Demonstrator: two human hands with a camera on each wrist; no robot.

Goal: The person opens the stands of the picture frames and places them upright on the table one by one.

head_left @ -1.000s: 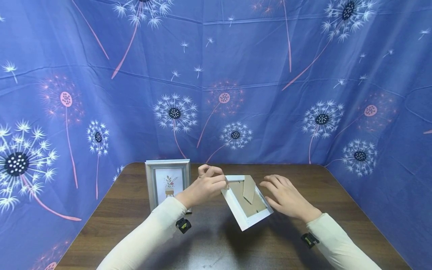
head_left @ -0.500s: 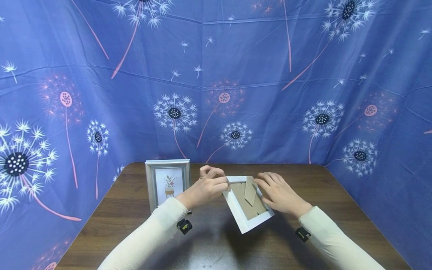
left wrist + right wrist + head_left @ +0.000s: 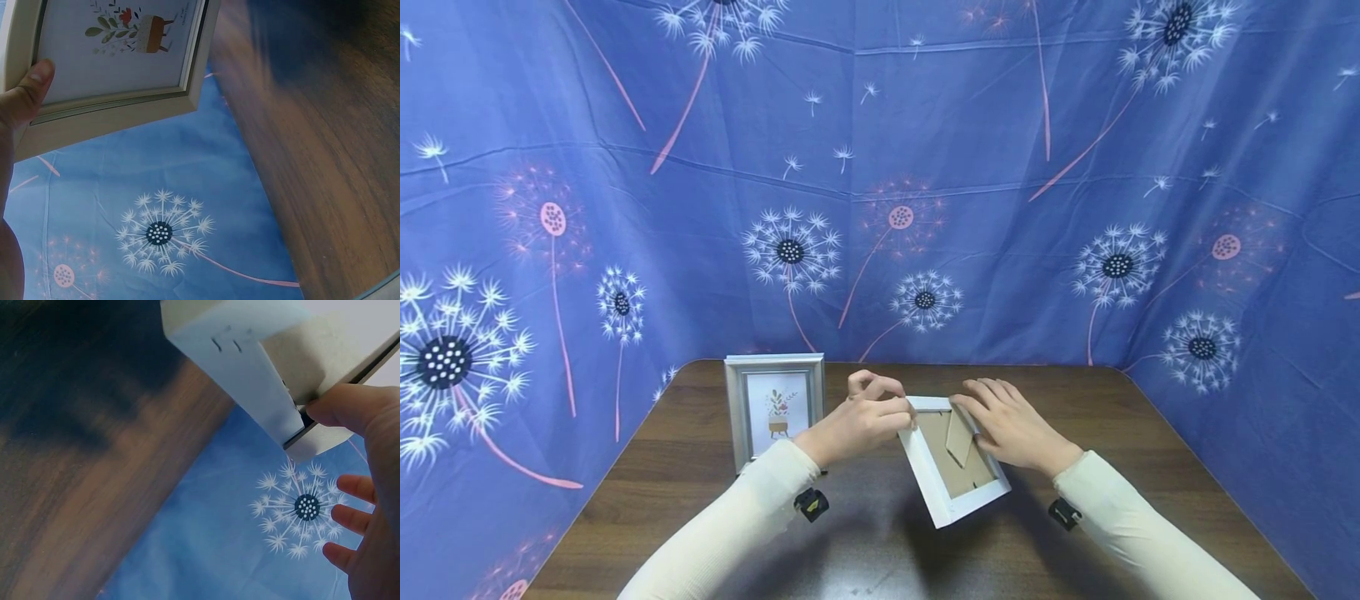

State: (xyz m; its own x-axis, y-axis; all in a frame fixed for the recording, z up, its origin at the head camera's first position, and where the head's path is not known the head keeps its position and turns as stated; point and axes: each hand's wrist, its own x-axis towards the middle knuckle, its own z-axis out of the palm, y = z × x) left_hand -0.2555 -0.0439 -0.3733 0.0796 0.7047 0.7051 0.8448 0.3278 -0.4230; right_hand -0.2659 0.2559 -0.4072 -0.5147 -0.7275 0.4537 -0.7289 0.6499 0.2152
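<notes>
A small white picture frame [image 3: 925, 479] is held up tilted above the table, its brown back toward the head camera. My left hand [image 3: 861, 421] pinches its upper left corner; in the left wrist view the thumb [image 3: 37, 78] lies on the front, beside a plant print [image 3: 131, 28]. At the opposite side my right hand [image 3: 1015, 421] holds the frame's right edge, fingers over the upper end of the cardboard stand [image 3: 958, 442]. The right wrist view shows the right thumb [image 3: 350, 406] against the back; the index finger is hidden and the other fingers are loosely curled.
A second, silver-grey picture frame [image 3: 739, 417] stands upright behind the left forearm, showing a similar plant print. The dark wooden table [image 3: 647, 500] is bordered by a blue dandelion-patterned cloth [image 3: 1000, 250] behind and at both sides.
My right hand has come left onto the white frame's right edge and stand. The frame has shifted slightly down, and its stand lies lower in view. My left hand keeps its pinch.
</notes>
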